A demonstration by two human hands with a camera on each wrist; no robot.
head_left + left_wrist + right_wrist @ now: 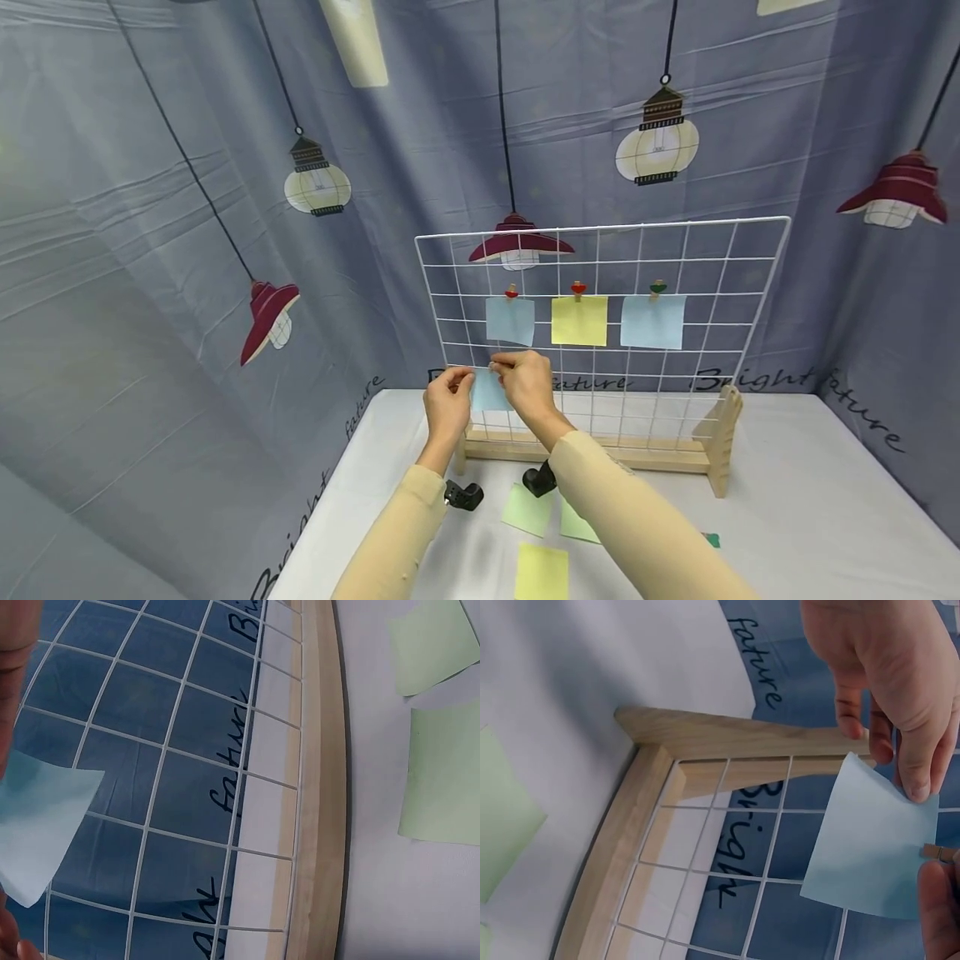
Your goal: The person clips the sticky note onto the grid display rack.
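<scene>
A light blue sticky note (490, 392) lies against the lower left of the white wire grid (637, 292). My left hand (447, 407) pinches its upper left edge; in the right wrist view, the thumb presses on the note's corner. With thumb and finger, my right hand (529, 390) pinches a small wooden clothespin (939, 853) at the note's top edge. Whether it also grips a wire is hidden. Above, another blue note (510, 322), a yellow note (579, 322) and a second blue note (651, 323) hang from clothespins with red or green decorations.
The grid stands in a wooden base (652, 459) on a white table (810, 500). Before it lie two green notes (527, 510) and a yellow note (542, 572). A small green item (712, 540) shows beside my right sleeve. A lamp-printed curtain (420, 150) hangs behind.
</scene>
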